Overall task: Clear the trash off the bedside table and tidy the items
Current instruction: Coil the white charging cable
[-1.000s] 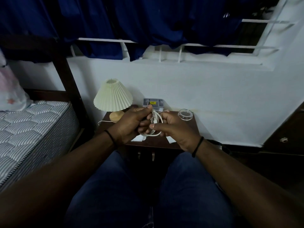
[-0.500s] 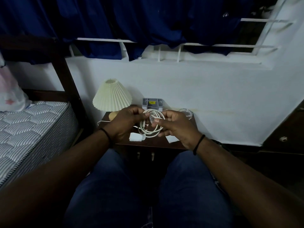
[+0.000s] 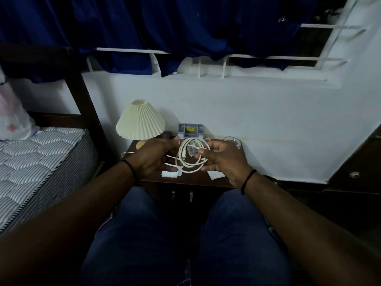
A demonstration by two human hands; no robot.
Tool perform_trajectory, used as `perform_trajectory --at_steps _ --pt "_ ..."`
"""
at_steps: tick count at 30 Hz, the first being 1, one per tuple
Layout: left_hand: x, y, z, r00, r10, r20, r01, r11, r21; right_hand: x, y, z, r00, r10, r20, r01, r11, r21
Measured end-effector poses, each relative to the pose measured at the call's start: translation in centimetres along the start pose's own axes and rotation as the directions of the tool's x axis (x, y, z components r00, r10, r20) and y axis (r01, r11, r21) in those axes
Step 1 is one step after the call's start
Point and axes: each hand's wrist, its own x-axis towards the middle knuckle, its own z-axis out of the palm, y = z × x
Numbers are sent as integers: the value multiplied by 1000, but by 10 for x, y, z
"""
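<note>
Bedside table [image 3: 185, 178], dark wood, set against the white wall between the bed and a dark cabinet; tidying judged partly done, trash not yet cleared.

Item in hand: white cable [image 3: 190, 156], coiled into a loose loop and held above the tabletop, its plug ends gathered inside the loop. Right hand [image 3: 223, 159] pinches the loop's right side with curled fingers and thumb. Left hand [image 3: 153, 157] is curled at the loop's left side, thumb by the upper edge; whether it actually clamps the cable cannot be told.

Items left on the table:
- crumpled white paper [image 3: 171, 173], front left, under the left hand; judged trash.
- second white scrap [image 3: 214, 175], front right, partly under the right hand; judged trash.
- cream pleated lamp [image 3: 140, 121], back left, upright.
- grey organiser tray [image 3: 190, 131], back centre against the wall.
- clear round lid or dish [image 3: 232, 140], back right, partly hidden.

Remaining, by judgement: set the coiled cable down neatly, perhaps in the tray; remove both paper scraps.
</note>
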Motion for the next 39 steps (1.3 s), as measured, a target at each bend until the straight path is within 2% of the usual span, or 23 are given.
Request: perform_trajectory --at_steps 2,4,9,14,20,24,28,35,39 --pt "-1 1 -3 996 -75 45 71 994 85 2 1 -1 1000 14 -26 -13 1000 6" --pt "-2 2 -5 992 -96 77 89 992 92 4 2 -2 999 24 -42 -24 1000 12" --pt "-1 -1 0 1000 1 -17 -1 1000 16 2 2 -2 999 23 -29 -23 1000 8" --pt "-2 -1 6 996 39 -84 -40 999 -10 0 4 1 1000 -10 -17 10 999 -37" --pt "-4 -1 16 976 122 -183 -121 993 17 2 12 4 981 -153 -120 118 959 -257" --pt "-5 -3 23 950 198 -241 -197 980 29 1 17 9 962 -245 -120 176 893 -415" --pt "-7 -4 25 953 232 -197 -227 973 48 0 17 11 952 -279 -125 186 853 -488" --pt "-9 0 15 965 263 -11 -258 952 165 -3 11 5 962 -233 -145 151 890 -430" --pt "-7 0 12 963 269 5 -261 928 265 -2 13 7 961 -236 -144 158 896 -414"
